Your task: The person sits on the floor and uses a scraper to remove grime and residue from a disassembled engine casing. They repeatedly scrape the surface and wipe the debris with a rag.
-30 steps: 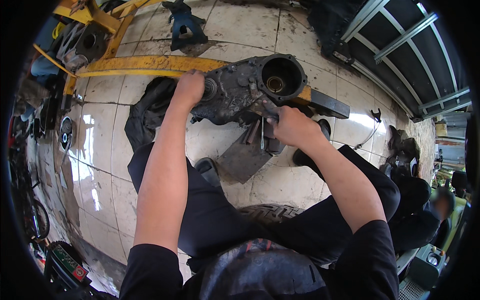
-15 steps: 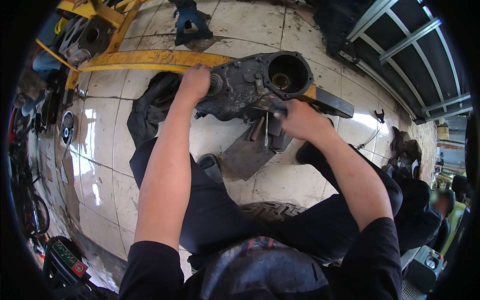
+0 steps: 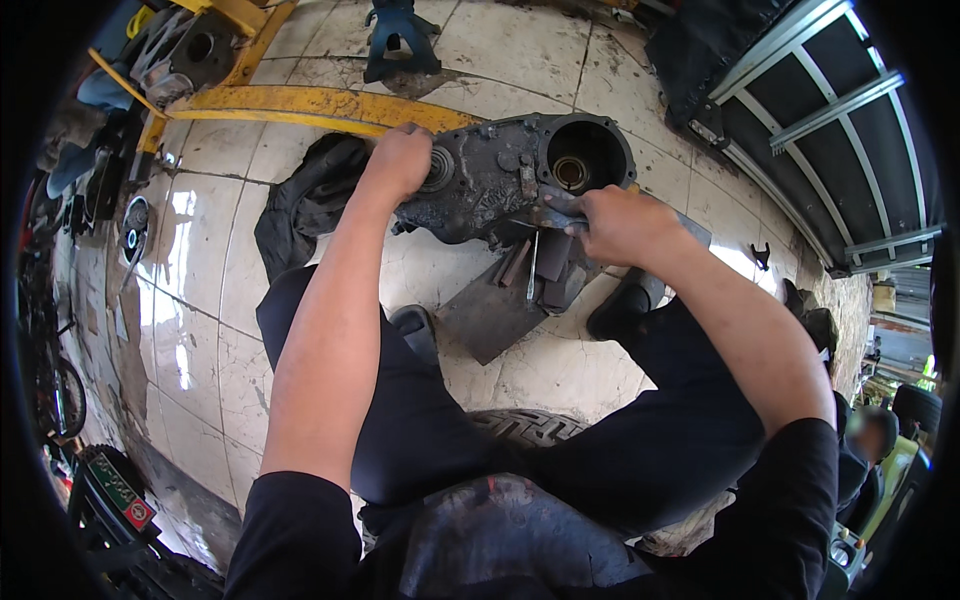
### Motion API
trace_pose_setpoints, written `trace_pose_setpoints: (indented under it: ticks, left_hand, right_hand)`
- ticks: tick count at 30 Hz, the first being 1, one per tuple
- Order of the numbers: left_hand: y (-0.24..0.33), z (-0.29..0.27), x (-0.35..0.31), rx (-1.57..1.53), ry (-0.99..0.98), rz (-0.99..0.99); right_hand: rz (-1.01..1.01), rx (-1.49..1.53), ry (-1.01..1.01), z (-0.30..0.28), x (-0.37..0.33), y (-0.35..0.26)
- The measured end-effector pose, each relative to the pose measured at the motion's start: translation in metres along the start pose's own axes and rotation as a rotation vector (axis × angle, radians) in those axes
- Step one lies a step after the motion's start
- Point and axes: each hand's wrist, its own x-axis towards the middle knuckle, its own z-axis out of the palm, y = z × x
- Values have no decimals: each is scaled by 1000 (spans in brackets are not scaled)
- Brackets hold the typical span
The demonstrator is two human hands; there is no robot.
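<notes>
A dark, greasy gear housing point(image 3: 480, 178) lies in front of me, with a wide round opening at its right end and a bearing point(image 3: 440, 167) set in its left end. My left hand point(image 3: 402, 162) is closed on the left end of the housing, beside that bearing. Below the round opening, my right hand point(image 3: 625, 228) grips a flat grey hand tool point(image 3: 562, 212), perhaps a scraper, whose front end lies against the near edge of the housing. The fingers hide much of it. A thin metal rod point(image 3: 532, 268), like a screwdriver shaft, rests just below.
Dark flat blocks point(image 3: 553, 258) and a grey plate point(image 3: 487, 318) lie between my feet. Behind the housing runs a yellow steel beam point(image 3: 290, 103), with a blue stand point(image 3: 400, 45) beyond. A black cloth point(image 3: 300, 205) is at the left; a metal-framed black panel point(image 3: 850, 120) stands right.
My right hand has moved slightly right with the grey tool, and my right elbow has swung outward. My left hand stays on the housing. The whole view has shifted a little.
</notes>
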Motion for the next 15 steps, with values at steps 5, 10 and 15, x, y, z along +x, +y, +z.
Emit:
trace_pose_setpoints:
  ticks: [5, 10, 15]
  left_hand:
    - [11, -4, -9, 67, -69, 91]
    - [5, 0, -1, -72, 9, -48]
    - [4, 3, -11, -46, 29, 3]
  right_hand:
    - [-63, -101, -42, -7, 2, 7]
    - [-85, -54, 22, 6, 1, 14]
    - [-71, 36, 27, 17, 8, 15]
